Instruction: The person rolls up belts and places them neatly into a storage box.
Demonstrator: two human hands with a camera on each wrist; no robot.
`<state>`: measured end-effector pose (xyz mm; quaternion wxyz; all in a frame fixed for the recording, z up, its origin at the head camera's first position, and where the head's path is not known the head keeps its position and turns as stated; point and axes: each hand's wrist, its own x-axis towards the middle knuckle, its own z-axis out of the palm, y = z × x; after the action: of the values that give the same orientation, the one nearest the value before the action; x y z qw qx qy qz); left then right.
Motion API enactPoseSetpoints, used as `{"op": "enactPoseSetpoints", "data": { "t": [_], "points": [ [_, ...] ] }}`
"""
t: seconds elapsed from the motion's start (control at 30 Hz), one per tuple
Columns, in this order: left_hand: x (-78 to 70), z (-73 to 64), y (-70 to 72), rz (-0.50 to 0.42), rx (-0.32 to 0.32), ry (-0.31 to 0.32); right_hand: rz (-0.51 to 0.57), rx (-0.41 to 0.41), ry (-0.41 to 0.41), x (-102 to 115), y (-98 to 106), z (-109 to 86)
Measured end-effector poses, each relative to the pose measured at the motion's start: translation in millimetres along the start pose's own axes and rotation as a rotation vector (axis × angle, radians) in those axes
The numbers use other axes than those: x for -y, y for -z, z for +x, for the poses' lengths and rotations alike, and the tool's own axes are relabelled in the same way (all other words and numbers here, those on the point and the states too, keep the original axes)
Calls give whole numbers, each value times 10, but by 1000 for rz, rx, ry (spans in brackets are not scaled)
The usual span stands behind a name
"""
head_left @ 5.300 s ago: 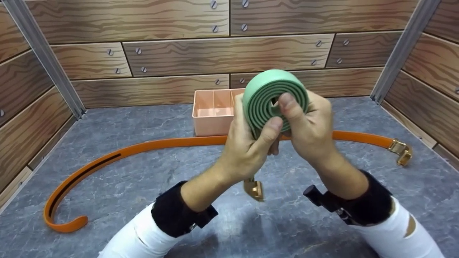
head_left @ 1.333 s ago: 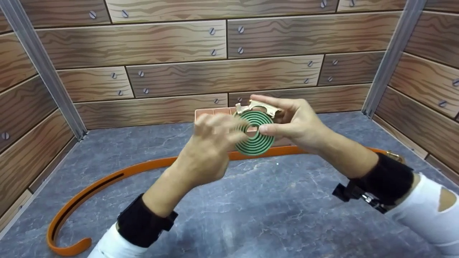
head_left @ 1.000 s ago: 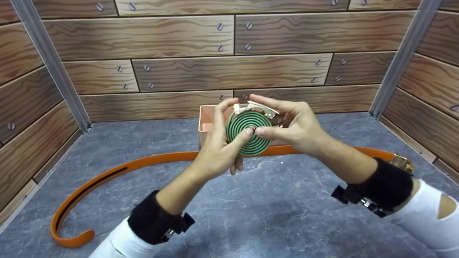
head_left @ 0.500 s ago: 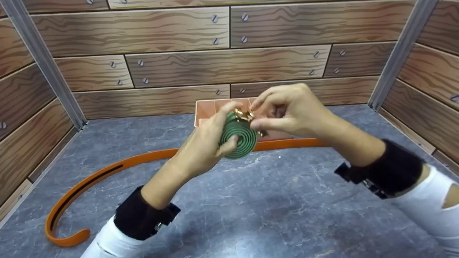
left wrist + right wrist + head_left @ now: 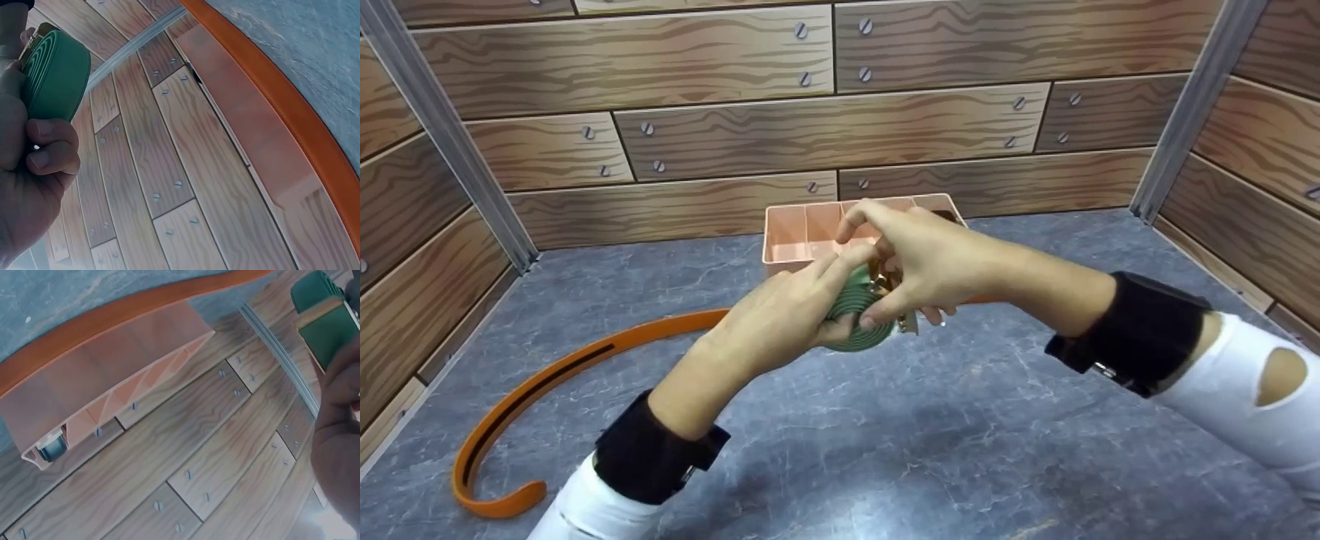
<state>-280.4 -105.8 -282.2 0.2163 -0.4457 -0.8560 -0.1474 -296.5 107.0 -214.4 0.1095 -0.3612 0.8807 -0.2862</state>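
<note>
A green belt (image 5: 858, 343), wound into a tight coil, is up between both hands in front of the box. My left hand (image 5: 776, 319) grips the coil from the left, its thumb lying on the spiral face. On the other side my right hand (image 5: 941, 262) pinches the buckle end, its thumb tip at the coil's face. The gold buckle (image 5: 319, 313) lies across the belt in the right wrist view, and the fingers partly hide it. In the left wrist view the coil (image 5: 63, 79) shows its smooth outer edge.
Behind the hands stands a pink compartment box (image 5: 786, 234); its rightmost compartment holds a dark item (image 5: 53, 449). An orange belt (image 5: 536, 373) curves along the grey tabletop (image 5: 840, 465) in front of the box. Wood-patterned walls (image 5: 720, 142) enclose the back and sides.
First the coil was held higher with the buckle dangling below. The buckle then came up onto the coil's rim; now the right hand has moved down over it and the coil is lower.
</note>
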Motion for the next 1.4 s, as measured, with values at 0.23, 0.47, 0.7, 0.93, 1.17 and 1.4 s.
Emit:
{"op": "enactPoseSetpoints", "data": {
  "t": [0.23,0.47,0.7,0.93,1.17,1.4],
  "points": [
    [86,11,-26,-47,-58,77,-88,-125,-6,1,17,104],
    [174,3,-82,-142,-105,270,-117,-282,-56,-223,151,310],
    [185,-30,48,-82,3,449,-253,-524,-311,-768,349,754],
    [108,-8,30,-3,41,431,-204,-622,-564,-1305,287,1028],
    [22,21,53,4,11,397,-281,-589,-595,-1526,230,1182],
    [26,4,55,19,11,391,-333,-585,-587,-1522,200,1327]
  ]
}}
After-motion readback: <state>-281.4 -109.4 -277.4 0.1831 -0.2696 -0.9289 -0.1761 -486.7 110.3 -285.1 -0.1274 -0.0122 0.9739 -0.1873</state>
